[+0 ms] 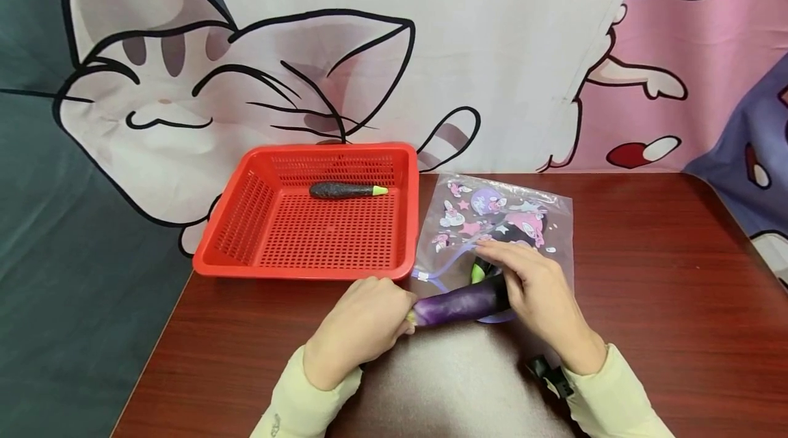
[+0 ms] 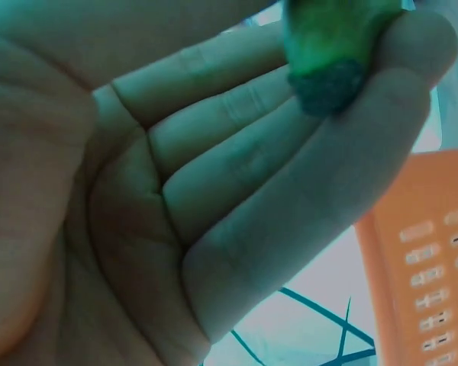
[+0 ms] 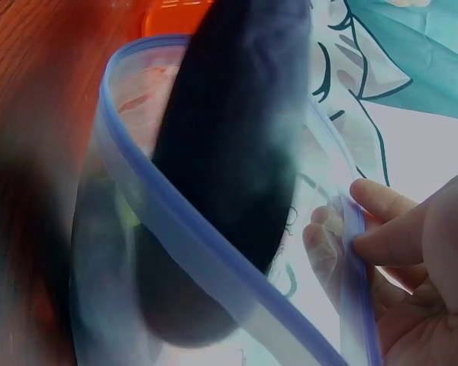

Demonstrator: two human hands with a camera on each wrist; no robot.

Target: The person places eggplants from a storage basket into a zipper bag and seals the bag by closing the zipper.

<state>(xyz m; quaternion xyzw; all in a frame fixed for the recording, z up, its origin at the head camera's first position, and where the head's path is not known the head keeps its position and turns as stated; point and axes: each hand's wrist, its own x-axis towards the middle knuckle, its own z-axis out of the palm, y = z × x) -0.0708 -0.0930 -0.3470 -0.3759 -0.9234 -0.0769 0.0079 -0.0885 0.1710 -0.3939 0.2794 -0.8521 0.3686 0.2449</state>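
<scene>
My left hand [image 1: 363, 318] grips a long purple eggplant [image 1: 458, 304] by its stem end. In the left wrist view the green stem [image 2: 328, 46] is pinched by the fingertips. My right hand [image 1: 544, 294] pinches the rim of a clear zip bag [image 1: 557, 219] printed with pink and purple cartoons. Between the parted blue zip edges, seen in the right wrist view, the dark blunt end of the eggplant [image 3: 229, 175] reaches into the bag's mouth. Beneath it, a second eggplant with a green stem [image 1: 477, 272] lies inside the bag, mostly hidden.
A red perforated basket [image 1: 304, 272] stands left of the bag, its side close against it. One dark eggplant [image 1: 343, 190] with a pale green stem lies in it. A cartoon-printed curtain [image 1: 511, 68] hangs behind the brown wooden table [image 1: 677, 287].
</scene>
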